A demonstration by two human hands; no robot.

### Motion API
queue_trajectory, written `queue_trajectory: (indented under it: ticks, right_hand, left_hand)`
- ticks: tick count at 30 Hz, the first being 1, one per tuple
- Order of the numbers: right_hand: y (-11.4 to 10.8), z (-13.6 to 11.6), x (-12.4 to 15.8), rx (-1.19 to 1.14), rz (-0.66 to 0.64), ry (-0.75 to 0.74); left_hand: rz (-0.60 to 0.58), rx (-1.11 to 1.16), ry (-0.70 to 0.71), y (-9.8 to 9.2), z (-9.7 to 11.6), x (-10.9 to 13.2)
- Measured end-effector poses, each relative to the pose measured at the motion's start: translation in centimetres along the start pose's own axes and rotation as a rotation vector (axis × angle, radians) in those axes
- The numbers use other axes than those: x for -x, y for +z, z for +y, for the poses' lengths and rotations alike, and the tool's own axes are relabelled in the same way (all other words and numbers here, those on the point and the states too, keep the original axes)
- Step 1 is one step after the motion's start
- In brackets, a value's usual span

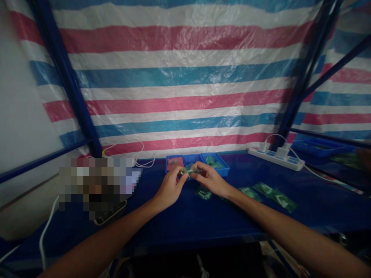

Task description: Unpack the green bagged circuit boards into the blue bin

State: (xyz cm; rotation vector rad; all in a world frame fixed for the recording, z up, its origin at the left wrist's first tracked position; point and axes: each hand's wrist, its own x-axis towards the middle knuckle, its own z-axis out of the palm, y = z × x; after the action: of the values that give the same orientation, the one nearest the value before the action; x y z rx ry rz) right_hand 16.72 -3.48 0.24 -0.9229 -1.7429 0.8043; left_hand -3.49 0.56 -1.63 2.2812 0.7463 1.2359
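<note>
Over the blue table, my left hand [169, 188] and my right hand [213, 180] are close together. Both pinch a small clear-and-green packet [188, 172] between thumbs and fingers; its contents are too small to make out. On the table just below my right hand lies a green plastic packet [204, 192]. Farther right are another green packet [249, 193] and a longer strip of green packets [275, 196]. Directly behind my hands stands a divided blue tray [223, 166], with a red piece [175, 162] on its left and green packets [212, 161] on its right.
A white power strip [276, 159] with plugs and cords sits at the back right, near a second blue tray [321, 146]. A blurred-out area [98, 185] covers things on the left, beside a dark device [111, 213]. Blue metal posts [65, 77] frame a striped sheet [185, 73].
</note>
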Motion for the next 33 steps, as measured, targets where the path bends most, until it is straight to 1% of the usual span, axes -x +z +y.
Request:
queue_trajectory:
  ticks: [6, 10, 14, 17, 22, 27, 33]
  right_hand:
    - [0.06, 0.02, 0.07, 0.084, 0.023, -0.089]
    - [0.00, 0.37, 0.05, 0.151, 0.046, -0.095]
    - [-0.01, 0.48, 0.03, 0.134, 0.073, -0.109]
    - [-0.01, 0.36, 0.06, 0.134, 0.089, -0.108]
    - [0.10, 0.12, 0.21, 0.140, 0.057, -0.090]
    - [0.30, 0.00, 0.33, 0.140, 0.019, -0.105]
    - [0.37, -0.20, 0.39, 0.199, 0.044, -0.123]
  left_hand:
    - [-0.029, 0.007, 0.010, 0.11, 0.36, 0.09]
    - [-0.014, -0.014, 0.011, 0.12, 0.27, 0.02]
    - [0.017, -0.048, -0.042, -0.13, 0.63, -0.11]
    - [0.002, -0.029, -0.030, -0.35, 0.96, -0.19]
    - [-0.010, 0.018, -0.020, -0.15, 0.74, -0.16]
    - [-0.039, 0.049, -0.024, 0.07, 0.43, -0.09]
    - [-0.038, 0.019, -0.023, 0.28, 0.44, 0.08]
